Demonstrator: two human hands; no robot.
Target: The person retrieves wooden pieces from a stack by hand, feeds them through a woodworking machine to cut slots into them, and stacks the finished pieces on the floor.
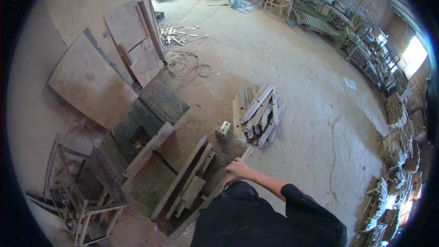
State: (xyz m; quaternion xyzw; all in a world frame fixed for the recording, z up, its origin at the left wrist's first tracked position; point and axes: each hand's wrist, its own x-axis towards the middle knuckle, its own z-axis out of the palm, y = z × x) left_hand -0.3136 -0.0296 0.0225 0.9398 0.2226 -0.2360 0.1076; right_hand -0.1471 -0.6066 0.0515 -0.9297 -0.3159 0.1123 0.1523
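Observation:
My right hand (238,170) reaches out over a long pale wooden strip (210,196), its fingers curled down onto the strip near the far end. The strip runs from there back toward the lower edge, partly hidden by my dark sleeve and body. A blurred patch of skin at the bottom, left of the strip's near end, looks like my left hand (153,232); its fingers cannot be made out. Left of the strip stands a dusty machine table (151,192) with a wooden board (148,150) and parallel wooden bars (180,176) on it.
A pile of cut wooden pieces (258,112) lies on the concrete floor ahead. Beyond are a coiled hose (180,64) and scattered offcuts (173,34). Panels (91,80) lean on the left wall above a wooden frame (98,210). Stacked timber (395,110) lines the right side.

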